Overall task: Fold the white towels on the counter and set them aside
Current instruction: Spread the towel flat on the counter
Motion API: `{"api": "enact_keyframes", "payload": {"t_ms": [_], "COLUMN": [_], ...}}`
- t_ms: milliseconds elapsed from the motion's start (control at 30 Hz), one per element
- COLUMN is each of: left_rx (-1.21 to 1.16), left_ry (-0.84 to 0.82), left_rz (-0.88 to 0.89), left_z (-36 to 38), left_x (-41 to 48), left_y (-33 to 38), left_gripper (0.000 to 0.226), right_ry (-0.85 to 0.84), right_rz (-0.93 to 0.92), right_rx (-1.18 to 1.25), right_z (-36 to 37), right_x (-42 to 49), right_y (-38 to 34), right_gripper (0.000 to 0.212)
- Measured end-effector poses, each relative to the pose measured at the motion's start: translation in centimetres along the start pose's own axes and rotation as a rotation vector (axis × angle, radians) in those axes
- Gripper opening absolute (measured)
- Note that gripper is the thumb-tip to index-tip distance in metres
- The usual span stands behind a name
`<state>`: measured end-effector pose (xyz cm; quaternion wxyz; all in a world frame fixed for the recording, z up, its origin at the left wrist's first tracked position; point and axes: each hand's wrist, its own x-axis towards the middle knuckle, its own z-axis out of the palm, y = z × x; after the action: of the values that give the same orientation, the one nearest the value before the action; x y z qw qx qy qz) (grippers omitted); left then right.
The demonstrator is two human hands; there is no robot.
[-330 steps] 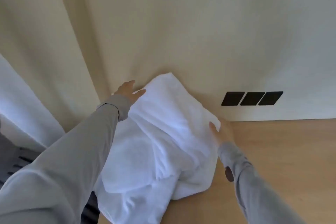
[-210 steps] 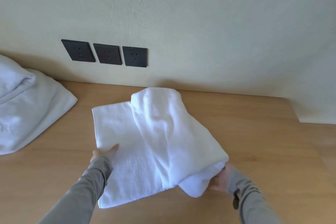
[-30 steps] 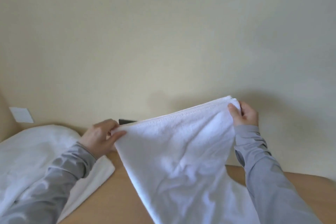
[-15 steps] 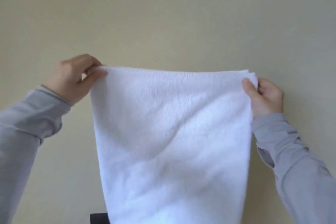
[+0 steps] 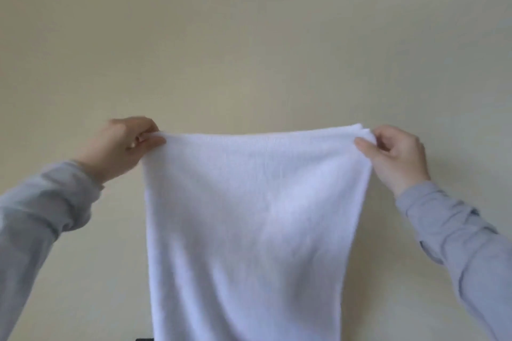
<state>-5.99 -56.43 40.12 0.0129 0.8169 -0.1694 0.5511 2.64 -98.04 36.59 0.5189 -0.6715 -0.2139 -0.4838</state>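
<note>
A white towel (image 5: 246, 230) hangs in the air in front of me, spread flat and doubled at its top edge. My left hand (image 5: 122, 144) pinches the top left corner. My right hand (image 5: 396, 155) pinches the top right corner, where several layers of cloth show. The towel's lower end runs out of the bottom of the view. The counter and the other towels are out of sight.
A plain cream wall (image 5: 249, 36) fills the background. A small dark corner of a wall socket (image 5: 144, 338) peeks out at the bottom edge, left of the towel.
I have raised the towel from near the counter to a hanging spread. Since half a second ago the hands sit slightly lower and closer, still holding both top corners.
</note>
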Motion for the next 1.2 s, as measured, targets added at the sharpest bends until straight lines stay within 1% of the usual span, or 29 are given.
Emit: {"api": "enact_keyframes", "payload": {"t_ms": [67, 100, 167, 200, 300, 333, 433, 500, 633, 800, 900, 1033, 1200], "left_rx": [-0.052, -0.060, -0.027, -0.022, -0.082, -0.092, -0.058, -0.065, -0.101, -0.156, -0.213, -0.256, -0.297], "left_ry": [0.095, 0.077, -0.067, -0.094, 0.045, 0.066, -0.039, -0.071, -0.049, -0.011, 0.006, 0.039, 0.049], "left_rz": [0.017, -0.007, -0.053, -0.057, 0.011, 0.034, 0.032, 0.019, -0.026, -0.090, -0.078, -0.005, 0.020], "left_z": [-0.9, -1.0, -0.3, 0.0, -0.7, -1.1, -0.6, 0.6, 1.4, 2.4, 2.8, 2.7, 2.5], "left_x": [0.3, 0.3, -0.1, -0.2, -0.3, -0.2, -0.3, -0.8, -1.3, -1.0, -0.5, 0.2, 0.1], "left_y": [-0.3, -0.3, -0.2, -0.1, 0.2, 0.1, 0.3, 0.1, -1.5, -1.8, -0.4, 3.3, 9.6], "left_gripper": [0.007, 0.008, 0.010, 0.011, 0.014, 0.016, 0.017, 0.018, 0.034, 0.029, 0.027, 0.022, 0.015], "right_ry": [0.056, 0.033, -0.031, -0.026, 0.068, 0.067, -0.018, -0.023, -0.028, -0.006, -0.003, 0.034, 0.074], "right_rz": [-0.050, -0.059, -0.042, -0.030, -0.023, -0.026, 0.030, 0.048, 0.053, 0.048, 0.064, 0.097, 0.145], "right_rx": [0.063, 0.051, -0.014, -0.010, 0.076, 0.073, 0.010, 0.036, 0.125, 0.182, 0.171, 0.148, 0.104], "right_z": [-0.3, -0.2, 0.1, 0.2, -0.3, -0.4, 0.2, 0.4, 0.1, -0.9, -2.3, -4.5, -7.3], "right_x": [0.8, 0.8, 0.3, 0.2, 0.0, -0.2, -1.5, -1.9, -2.3, -2.0, -1.7, -0.8, 1.1], "right_y": [-1.0, -1.2, -1.1, -0.9, -0.8, -0.7, -0.1, 0.1, -0.2, -0.7, -0.6, 0.6, 2.7], "right_gripper": [0.021, 0.021, 0.018, 0.016, 0.013, 0.012, 0.009, 0.010, 0.012, 0.011, 0.009, 0.010, 0.021]}}
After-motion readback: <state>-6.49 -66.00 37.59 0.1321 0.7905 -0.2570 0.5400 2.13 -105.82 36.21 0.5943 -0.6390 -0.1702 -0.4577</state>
